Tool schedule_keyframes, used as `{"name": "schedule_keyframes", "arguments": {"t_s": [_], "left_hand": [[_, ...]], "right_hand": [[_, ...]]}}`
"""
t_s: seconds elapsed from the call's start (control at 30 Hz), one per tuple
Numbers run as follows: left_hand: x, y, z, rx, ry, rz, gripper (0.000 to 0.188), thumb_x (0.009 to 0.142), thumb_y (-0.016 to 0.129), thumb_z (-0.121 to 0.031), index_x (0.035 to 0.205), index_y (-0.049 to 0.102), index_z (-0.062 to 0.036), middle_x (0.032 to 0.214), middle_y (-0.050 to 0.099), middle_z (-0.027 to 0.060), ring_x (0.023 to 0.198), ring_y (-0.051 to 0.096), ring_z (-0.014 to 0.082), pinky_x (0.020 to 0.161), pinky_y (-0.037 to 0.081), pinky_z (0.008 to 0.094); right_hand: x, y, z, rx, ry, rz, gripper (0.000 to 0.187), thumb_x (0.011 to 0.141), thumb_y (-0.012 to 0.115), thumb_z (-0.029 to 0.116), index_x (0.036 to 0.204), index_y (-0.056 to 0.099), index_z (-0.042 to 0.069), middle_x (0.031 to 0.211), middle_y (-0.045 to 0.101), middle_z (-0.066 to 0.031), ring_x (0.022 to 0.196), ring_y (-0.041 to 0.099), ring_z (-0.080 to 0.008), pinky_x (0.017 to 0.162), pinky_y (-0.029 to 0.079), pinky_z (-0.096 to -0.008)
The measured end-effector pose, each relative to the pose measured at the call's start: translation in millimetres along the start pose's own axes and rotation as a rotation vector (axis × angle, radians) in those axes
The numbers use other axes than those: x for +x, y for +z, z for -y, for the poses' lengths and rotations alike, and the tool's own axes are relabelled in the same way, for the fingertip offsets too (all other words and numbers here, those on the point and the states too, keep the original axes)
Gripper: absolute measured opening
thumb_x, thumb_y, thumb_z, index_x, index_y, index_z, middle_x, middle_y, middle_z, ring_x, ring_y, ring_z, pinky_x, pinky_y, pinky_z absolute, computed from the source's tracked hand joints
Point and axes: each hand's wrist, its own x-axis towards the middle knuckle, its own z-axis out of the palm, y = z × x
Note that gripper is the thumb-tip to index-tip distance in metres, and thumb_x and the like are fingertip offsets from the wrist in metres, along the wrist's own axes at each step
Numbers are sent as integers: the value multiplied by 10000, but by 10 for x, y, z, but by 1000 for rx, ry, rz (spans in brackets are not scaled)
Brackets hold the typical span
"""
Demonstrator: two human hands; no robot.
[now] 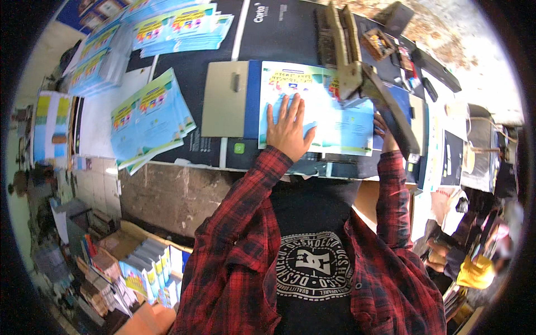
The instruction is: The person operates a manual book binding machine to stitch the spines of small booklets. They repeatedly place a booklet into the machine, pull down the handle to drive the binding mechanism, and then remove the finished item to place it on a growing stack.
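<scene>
Squarely across the middle of a dark bench [290, 44], a printed sheet [346, 131] in light blue, white and green is held down under a left hand [290, 125], its palm laid flat and its fingers spread over the sheet's left half; that grip is released, with nothing clasped in it. At the sheet's right edge, a right hand [385, 134] is placed, partly covered from view by the long dark lever [393, 111] of a heavy metal device [350, 78], so whether its grip is clenched on the edge or merely rested there cannot be told. The device's head is seen over the sheet's upper right part, and its pale rails [336, 33] are extended toward the far side of the bench. Just left of the sheet, a blue strip [252, 100] and a beige panel [223, 106] are set. Farther left, a fanned pile of similar sheets [148, 120] is laid askew, while taller stacks [97, 70] are gathered in the upper left, near another spread of printed sheets [181, 28]. Beyond the lever, a small box [378, 43] is placed among scattered items [406, 61]. Both forearms are covered by red-and-black plaid sleeves [237, 195]. At lower left, a row of books [153, 265] is stood upright, and at far right a person in yellow [476, 272] is partly seen.
</scene>
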Motion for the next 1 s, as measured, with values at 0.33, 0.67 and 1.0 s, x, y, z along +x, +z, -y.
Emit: {"name": "schedule_keyframes", "arguments": {"t_s": [0.33, 0.67, 1.0], "left_hand": [[-150, -251, 450, 72, -73, -15, 712, 923, 508, -512, 1453, 426, -44, 1588, 296, 78, 1471, 239, 309, 1146, 129, 641], [-125, -269, 447, 124, -69, -14, 726, 934, 498, -554, 1465, 423, -64, 1586, 317, 52, 1476, 250, 266, 1170, 115, 592], [-192, -248, 435, 144, -89, 55, 724, 967, 499, -501, 1516, 323, -63, 1588, 308, 98, 1483, 236, 301, 1177, 107, 574]], "right_hand": [[-171, 551, 970, 315, 334, 178, 515, 1019, 405, 472, 1375, 494, 111, 1192, 683, -159, 997, 681, -184, 803, 483, -275], [-219, 277, 3327, -151, -179, 245, 580, 1005, 438, 497, 1443, 438, 118, 1408, 517, -182, 1210, 562, -286, 953, 455, -407], [-1010, 1022, 1995, -799, -532, 116, 1073, 749, 738, 484, 1539, 181, 19, 1589, 151, -266, 1462, 185, -457, 1162, 219, -568]]}}
